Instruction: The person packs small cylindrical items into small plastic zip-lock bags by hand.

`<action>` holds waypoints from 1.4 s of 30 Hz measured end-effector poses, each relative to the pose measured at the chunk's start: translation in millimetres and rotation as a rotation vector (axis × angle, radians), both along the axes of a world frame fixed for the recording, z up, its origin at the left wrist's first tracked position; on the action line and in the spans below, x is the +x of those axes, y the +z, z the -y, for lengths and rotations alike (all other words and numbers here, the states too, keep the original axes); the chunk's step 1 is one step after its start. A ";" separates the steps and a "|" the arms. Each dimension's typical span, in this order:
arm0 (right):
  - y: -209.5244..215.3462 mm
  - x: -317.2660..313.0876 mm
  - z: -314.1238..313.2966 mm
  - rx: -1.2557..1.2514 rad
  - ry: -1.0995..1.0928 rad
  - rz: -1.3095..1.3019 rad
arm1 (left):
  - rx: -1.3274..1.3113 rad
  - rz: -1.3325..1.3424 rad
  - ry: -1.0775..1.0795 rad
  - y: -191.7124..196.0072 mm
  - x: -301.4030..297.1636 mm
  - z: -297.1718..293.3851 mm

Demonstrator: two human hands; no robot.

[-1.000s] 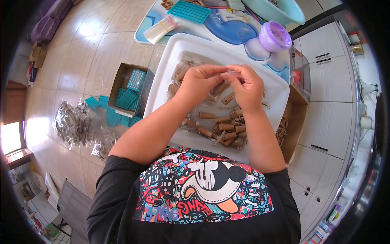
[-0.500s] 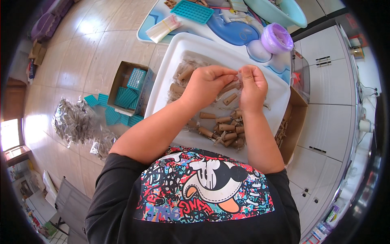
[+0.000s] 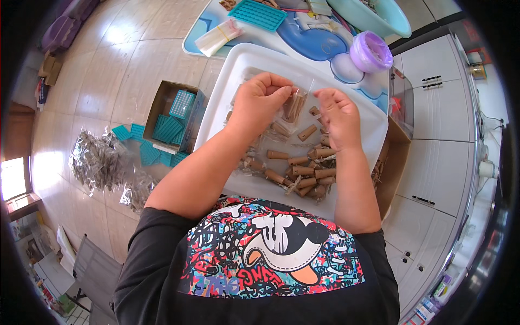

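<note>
Over a white plastic tray (image 3: 374, 116), my left hand (image 3: 260, 103) pinches the top of a small clear plastic bag (image 3: 295, 105) between thumb and fingers. Slim brown pieces show inside the bag. Just right of it, my right hand (image 3: 339, 116) is loosely bent and apart from the bag, with nothing visible in its fingers. Loose brown cylinders (image 3: 303, 170), some with a hole and string-like strands, lie heaped in the tray below my hands. Filled clear bags lie in the tray's left part, partly hidden by my left hand and forearm.
Beyond the tray, a blue-and-white table holds a stack of clear bags (image 3: 219, 38), a teal grid tray (image 3: 257, 14), a purple tub (image 3: 371, 51) and a light-blue basin (image 3: 374, 16). Left on the floor stand a cardboard box (image 3: 157, 103) and a silvery plastic heap (image 3: 100, 162). Cabinets (image 3: 433, 162) line the right.
My hands have moved apart. The left one has drawn leftward with the bag, and the right one has let go, baring the bag's contents and transparent flap.
</note>
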State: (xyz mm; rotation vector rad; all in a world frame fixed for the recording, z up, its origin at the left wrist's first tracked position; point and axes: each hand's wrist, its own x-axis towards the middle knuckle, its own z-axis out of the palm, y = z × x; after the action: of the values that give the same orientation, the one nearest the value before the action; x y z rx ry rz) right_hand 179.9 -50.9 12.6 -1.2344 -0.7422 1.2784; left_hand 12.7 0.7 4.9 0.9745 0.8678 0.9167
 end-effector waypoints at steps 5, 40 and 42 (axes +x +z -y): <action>-1.9 -11.8 0.4 -0.018 0.049 0.188 | 0.060 -0.010 -0.049 -2.1 -0.5 -0.9; -4.8 -4.0 -1.5 -0.083 -0.019 -0.006 | -0.131 0.059 -0.126 10.5 -8.0 -3.2; -2.0 -3.8 -1.6 -0.097 -0.052 -0.044 | -0.002 -0.034 -0.093 4.6 -4.4 -1.1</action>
State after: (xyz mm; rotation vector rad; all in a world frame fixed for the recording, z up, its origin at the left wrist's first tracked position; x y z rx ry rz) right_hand 176.1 -49.3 10.6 -1.2917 -0.6182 1.3072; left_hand 8.3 1.8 9.4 1.0228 0.8455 0.8222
